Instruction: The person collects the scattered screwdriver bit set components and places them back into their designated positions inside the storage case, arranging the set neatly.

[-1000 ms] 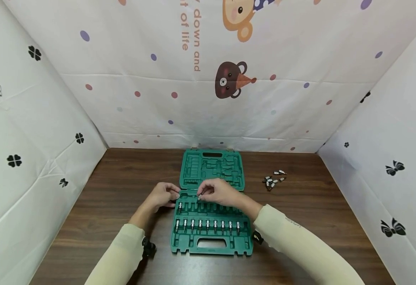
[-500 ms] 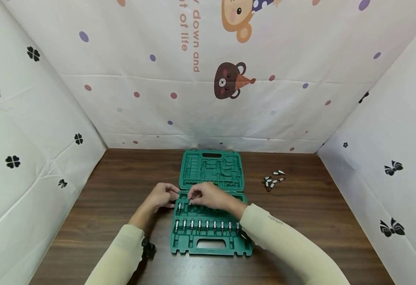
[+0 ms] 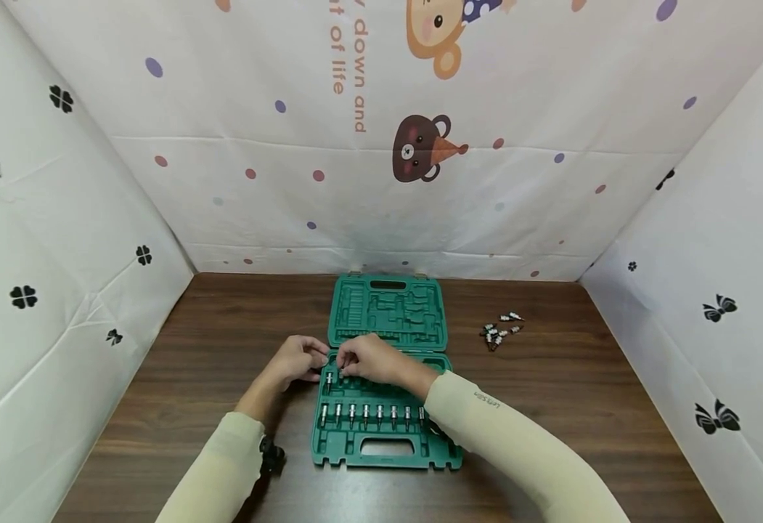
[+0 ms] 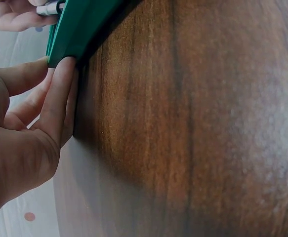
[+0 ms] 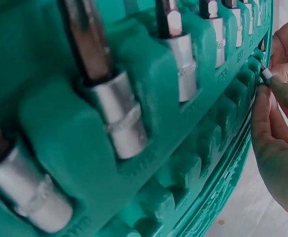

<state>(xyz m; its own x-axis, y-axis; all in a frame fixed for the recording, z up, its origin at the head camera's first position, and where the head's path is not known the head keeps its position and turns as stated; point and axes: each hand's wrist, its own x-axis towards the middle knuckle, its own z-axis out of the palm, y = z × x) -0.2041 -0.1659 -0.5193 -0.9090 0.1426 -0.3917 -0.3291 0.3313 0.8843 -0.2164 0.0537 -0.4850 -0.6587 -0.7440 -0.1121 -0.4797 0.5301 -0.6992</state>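
Note:
A green socket case (image 3: 335, 444) lies opened out on the table, with a row of bit sockets (image 3: 366, 414) seated in its near half. My right hand (image 3: 374, 359) is over the case's upper row of slots, at the left end. In the right wrist view its thumb and fingers pinch a small silver bit socket (image 5: 266, 74) at the slots. One seated bit socket (image 3: 329, 380) stands just left of those fingertips. My left hand (image 3: 295, 360) grips the case's left edge near the hinge; in the left wrist view its thumb and index finger (image 4: 60, 89) pinch the corner.
Several loose bit sockets (image 3: 495, 335) lie in a small pile on the wooden table (image 3: 250, 305), right of the case. The case's moulded lid (image 3: 388, 309) lies open toward the back wall. Printed cloth walls (image 3: 276, 203) enclose the table at the back and sides.
My right hand has moved left along the upper slot row with the bit socket, from mid-left to beside the seated one. The left hand has stayed at the case's edge.

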